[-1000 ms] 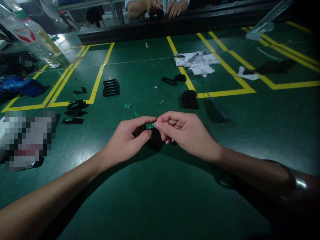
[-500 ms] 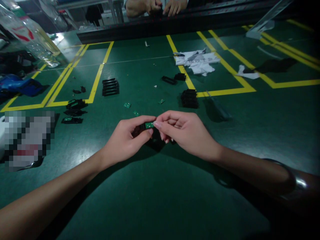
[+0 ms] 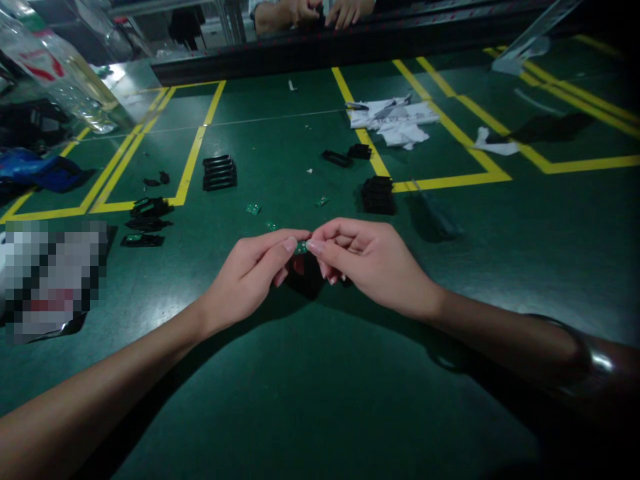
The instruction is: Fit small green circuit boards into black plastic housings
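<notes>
Between my two hands is a small green circuit board [image 3: 301,247], mostly covered by fingers. My left hand [image 3: 255,267] pinches its left side with the thumb on top. At the right end, the thumb and forefinger of my right hand [image 3: 370,257] close on it. Any black part under the board is hidden by my fingers. Just beyond lie loose green circuit boards: one [image 3: 253,209] at the left, another [image 3: 271,226] near my left fingertips, a third [image 3: 321,201] farther right.
Black plastic housings stand in a left row [image 3: 219,173] and a right stack [image 3: 378,195]; more [image 3: 143,240] lie far left. A screwdriver [image 3: 435,213], torn white paper [image 3: 393,121], a bottle [image 3: 65,73] and a blue object [image 3: 45,170] lie around. Across the table are another person's hands [image 3: 330,12].
My left thumb has moved up and right onto the board, covering more of it. The black part seen in my left hand before is now hidden. My right hand has barely moved.
</notes>
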{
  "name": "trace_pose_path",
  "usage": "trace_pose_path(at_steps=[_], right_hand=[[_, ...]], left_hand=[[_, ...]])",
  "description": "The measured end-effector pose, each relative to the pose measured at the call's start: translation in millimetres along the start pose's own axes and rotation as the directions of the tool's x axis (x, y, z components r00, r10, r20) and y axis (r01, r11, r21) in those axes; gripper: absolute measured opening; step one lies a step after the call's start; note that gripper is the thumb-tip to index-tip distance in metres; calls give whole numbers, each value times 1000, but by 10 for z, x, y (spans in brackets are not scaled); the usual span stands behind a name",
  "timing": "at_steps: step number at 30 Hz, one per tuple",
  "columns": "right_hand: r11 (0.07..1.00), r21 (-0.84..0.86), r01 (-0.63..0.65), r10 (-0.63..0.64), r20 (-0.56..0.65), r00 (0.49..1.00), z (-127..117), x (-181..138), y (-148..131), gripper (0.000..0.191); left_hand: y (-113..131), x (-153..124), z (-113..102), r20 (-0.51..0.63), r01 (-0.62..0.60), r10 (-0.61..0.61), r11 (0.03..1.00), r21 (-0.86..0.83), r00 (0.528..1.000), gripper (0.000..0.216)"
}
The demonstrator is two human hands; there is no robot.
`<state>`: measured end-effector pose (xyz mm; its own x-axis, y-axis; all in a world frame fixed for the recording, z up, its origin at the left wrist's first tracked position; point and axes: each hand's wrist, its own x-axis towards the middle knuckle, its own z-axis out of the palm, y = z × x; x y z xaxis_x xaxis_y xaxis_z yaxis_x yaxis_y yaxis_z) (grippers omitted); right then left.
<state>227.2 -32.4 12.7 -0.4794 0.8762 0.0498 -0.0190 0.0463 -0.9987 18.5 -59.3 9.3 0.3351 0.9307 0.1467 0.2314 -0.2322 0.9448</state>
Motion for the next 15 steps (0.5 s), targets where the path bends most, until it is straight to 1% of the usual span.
trace_pose_path(at_steps=[15], right_hand=[[1000,13,20,-20,12,1000,-5,4,2,14]], left_hand=[[4,0,5,-28,-50,51,998,41,998,36]])
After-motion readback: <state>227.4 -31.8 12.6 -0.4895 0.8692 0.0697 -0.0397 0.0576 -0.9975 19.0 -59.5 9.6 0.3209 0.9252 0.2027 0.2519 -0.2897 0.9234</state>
